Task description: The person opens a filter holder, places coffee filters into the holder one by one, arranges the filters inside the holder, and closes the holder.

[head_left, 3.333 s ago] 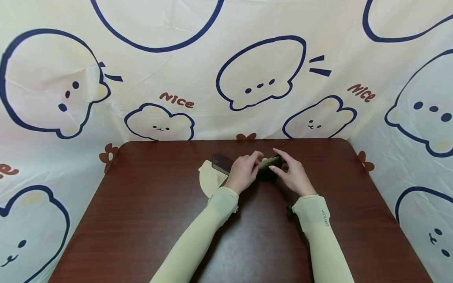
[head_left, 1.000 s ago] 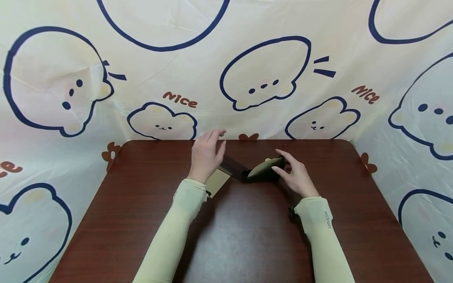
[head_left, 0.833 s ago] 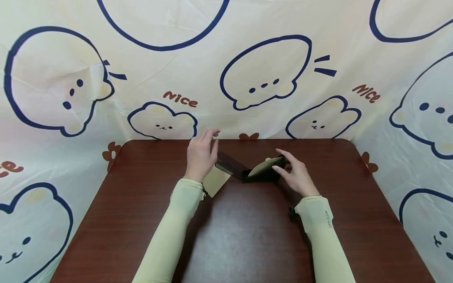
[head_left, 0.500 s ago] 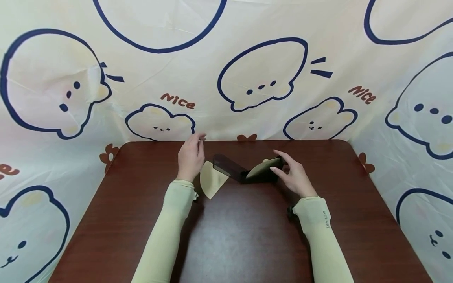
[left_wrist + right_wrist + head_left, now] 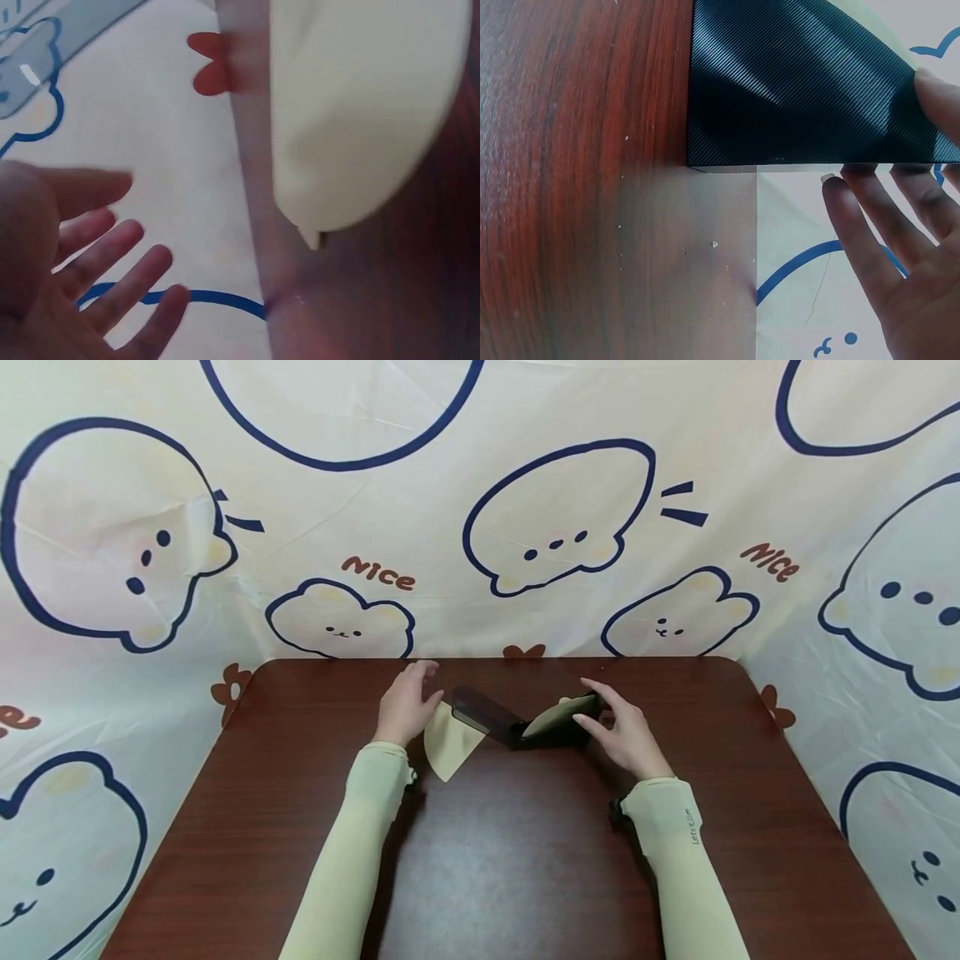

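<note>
My right hand holds a black ribbed box at its right end, thumb on the near side and fingers on the far side. Its dark see-through lid is swung out to the left. Inside the box stands a pale yellow paper with a curved top, like a cone coffee filter. Another such filter, fan-shaped with a small tab seen in the left wrist view, lies left of the box, partly behind the lid. Beside its left edge is my left hand, fingers loosely bent, nothing in it.
The dark brown wooden table ends at its back edge just beyond the hands. A cloth backdrop with blue-outlined cartoon figures hangs behind it and along both sides.
My left hand has left the box, moved left past the lid and come down beside the loose filter, which shows more fully. The right hand stays at the box.
</note>
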Demonstrator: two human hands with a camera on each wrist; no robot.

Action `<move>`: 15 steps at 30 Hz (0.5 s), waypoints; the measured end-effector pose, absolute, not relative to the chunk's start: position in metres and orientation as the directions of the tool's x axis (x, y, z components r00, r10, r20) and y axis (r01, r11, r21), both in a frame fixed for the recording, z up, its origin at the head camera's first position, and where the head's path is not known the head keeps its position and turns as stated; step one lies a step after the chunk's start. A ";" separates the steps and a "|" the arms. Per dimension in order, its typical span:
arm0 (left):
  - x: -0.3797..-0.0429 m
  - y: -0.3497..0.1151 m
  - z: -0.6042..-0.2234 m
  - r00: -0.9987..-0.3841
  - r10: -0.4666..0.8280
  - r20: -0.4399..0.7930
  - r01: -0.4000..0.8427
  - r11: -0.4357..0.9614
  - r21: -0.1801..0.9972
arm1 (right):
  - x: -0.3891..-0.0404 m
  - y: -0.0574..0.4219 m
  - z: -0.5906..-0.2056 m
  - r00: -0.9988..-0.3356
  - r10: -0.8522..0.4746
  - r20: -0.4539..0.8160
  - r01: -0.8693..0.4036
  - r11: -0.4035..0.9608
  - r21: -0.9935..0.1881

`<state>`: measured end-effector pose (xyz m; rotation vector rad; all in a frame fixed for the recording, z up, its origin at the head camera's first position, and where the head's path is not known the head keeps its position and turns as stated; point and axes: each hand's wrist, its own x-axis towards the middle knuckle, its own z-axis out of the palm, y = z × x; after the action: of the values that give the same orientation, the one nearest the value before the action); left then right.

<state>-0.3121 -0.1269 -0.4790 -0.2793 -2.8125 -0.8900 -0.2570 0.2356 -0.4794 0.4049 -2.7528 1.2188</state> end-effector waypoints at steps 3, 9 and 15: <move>-0.312 -0.129 -0.485 -0.979 0.160 0.126 0.203 0.817 0.539 | -0.257 0.236 -0.480 -0.958 -0.199 0.207 -0.287 0.640 -0.713; -0.310 -0.131 -0.495 -0.984 0.179 -0.013 0.143 0.827 0.544 | -0.258 0.236 -0.480 -0.958 -0.201 0.206 -0.287 0.636 -0.716; -0.310 -0.129 -0.498 -0.978 0.200 -0.057 0.139 0.834 0.534 | -0.259 0.236 -0.481 -0.958 -0.201 0.203 -0.285 0.637 -0.716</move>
<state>-0.3100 -0.1287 -0.4978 -0.2883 -3.1138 -0.8929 -0.2588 0.2364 -0.4812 0.4094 -2.7471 1.2299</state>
